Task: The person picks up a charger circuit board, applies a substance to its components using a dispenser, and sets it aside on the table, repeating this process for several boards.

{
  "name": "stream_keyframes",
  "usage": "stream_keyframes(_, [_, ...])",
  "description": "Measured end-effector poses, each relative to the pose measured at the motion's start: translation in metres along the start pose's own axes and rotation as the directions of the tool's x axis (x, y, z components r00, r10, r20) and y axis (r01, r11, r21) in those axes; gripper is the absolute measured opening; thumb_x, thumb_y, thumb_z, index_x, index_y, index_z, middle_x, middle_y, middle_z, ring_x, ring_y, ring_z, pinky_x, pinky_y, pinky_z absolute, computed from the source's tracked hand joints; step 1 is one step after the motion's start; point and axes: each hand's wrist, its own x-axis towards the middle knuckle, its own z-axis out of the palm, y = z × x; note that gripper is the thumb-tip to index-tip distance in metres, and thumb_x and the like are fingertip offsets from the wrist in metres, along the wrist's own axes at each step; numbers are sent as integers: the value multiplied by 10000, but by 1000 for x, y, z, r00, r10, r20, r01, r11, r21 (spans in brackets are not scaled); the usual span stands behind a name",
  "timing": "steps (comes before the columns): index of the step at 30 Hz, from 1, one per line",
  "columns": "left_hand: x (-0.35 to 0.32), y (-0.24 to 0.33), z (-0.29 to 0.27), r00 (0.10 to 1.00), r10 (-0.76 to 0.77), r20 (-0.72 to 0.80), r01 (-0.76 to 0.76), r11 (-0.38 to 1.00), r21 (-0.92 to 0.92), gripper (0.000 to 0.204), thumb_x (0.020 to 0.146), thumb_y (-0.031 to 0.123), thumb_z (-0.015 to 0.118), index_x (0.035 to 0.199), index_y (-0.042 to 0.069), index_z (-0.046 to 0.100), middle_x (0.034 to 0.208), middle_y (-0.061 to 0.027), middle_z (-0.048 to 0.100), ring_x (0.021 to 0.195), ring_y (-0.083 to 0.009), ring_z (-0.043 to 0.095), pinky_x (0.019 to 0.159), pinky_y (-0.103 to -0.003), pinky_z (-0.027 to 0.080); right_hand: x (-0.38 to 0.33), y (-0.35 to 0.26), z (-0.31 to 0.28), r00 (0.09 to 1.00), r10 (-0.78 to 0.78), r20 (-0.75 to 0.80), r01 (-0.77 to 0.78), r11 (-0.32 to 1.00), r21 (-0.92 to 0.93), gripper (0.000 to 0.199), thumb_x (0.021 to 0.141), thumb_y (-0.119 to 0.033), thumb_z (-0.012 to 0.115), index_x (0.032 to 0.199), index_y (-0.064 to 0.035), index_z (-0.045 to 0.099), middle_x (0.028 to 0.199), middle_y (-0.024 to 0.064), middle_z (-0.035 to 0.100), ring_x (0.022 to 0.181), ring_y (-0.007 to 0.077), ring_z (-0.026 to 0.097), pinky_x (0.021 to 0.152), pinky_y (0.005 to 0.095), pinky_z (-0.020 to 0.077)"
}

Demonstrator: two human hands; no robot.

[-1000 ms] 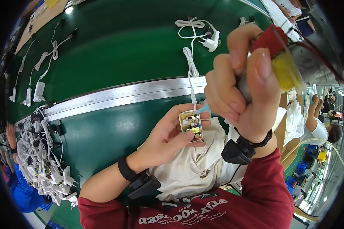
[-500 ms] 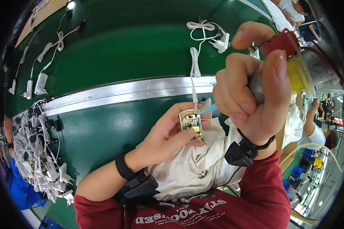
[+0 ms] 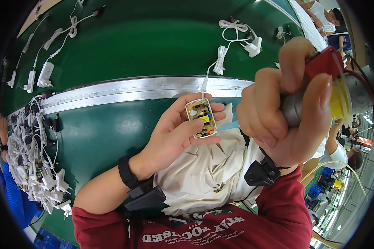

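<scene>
My left hand [image 3: 170, 128] is closed round an open power adapter [image 3: 200, 118], thumb across its board and fingers underneath. The adapter's white half-shell leaves a circuit board with small parts bare. From its far end a white cable [image 3: 204, 85] runs up over the metal rail. In my right hand [image 3: 278, 108] is a thick grey cylindrical tool [image 3: 293, 108] with a yellow band, a red block and wires. Its pale blue tapered tip [image 3: 230, 125] points at the adapter's lower right corner; I cannot tell whether it touches. The tool's exact kind is unclear.
A metal rail [image 3: 137, 89] crosses the green bench. Beyond it lie adapters with bundled cables [image 3: 253, 46] and more at far left [image 3: 45, 74]. A heap of white adapters [image 3: 37, 166] is at left, beside another person's blue sleeve [image 3: 18, 195]. White cloth [image 3: 207, 178] covers my lap.
The adapter has shifted a little left and up and turned slightly. The blue tip has gone from its cable end to its lower right corner. My right hand appears farther right.
</scene>
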Motion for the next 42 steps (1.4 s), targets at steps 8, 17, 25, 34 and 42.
stream_keyframes(8, [-5,2,-1,990,-60,131,93,961,-259,409,951,88,403,1346,42,308,1356,-175,394,1281,-274,401,1000,-476,434,-5,-6,9,997,-29,69,26,999,37,402,967,-471,366,1018,-74,331,482,-34,337,348,55,284,344,210,248])
stream_keyframes(17, [-14,12,1,968,-59,245,148,921,-360,420,959,130,408,1352,47,287,1377,-165,358,1290,-257,382,1043,-502,372,-3,-17,25,988,-43,146,33,997,72,422,967,-473,365,1059,-62,331,486,-35,338,352,52,288,345,206,247])
stream_keyframes(25, [-16,15,10,965,-62,254,155,919,-362,422,958,126,405,1355,52,282,1381,-149,357,1298,-251,371,1037,-496,381,-1,-29,25,985,-69,159,53,994,100,442,967,-474,364,1095,-52,332,490,-35,338,356,50,291,346,203,247])
stream_keyframes(34, [35,52,14,958,252,137,-280,716,639,484,876,113,533,1314,13,355,1262,-162,454,1114,-283,523,907,-393,465,-4,-25,25,990,-59,128,41,990,136,468,967,-476,362,1137,-41,332,495,-36,339,360,47,294,347,200,247])
stream_keyframes(42, [38,111,12,720,603,344,-51,-448,893,382,773,71,623,1130,-12,514,1093,-216,568,999,-378,553,860,-383,463,4,-15,20,995,-46,85,38,995,90,454,964,-459,391,1125,-37,346,505,-49,313,381,36,287,360,192,240])
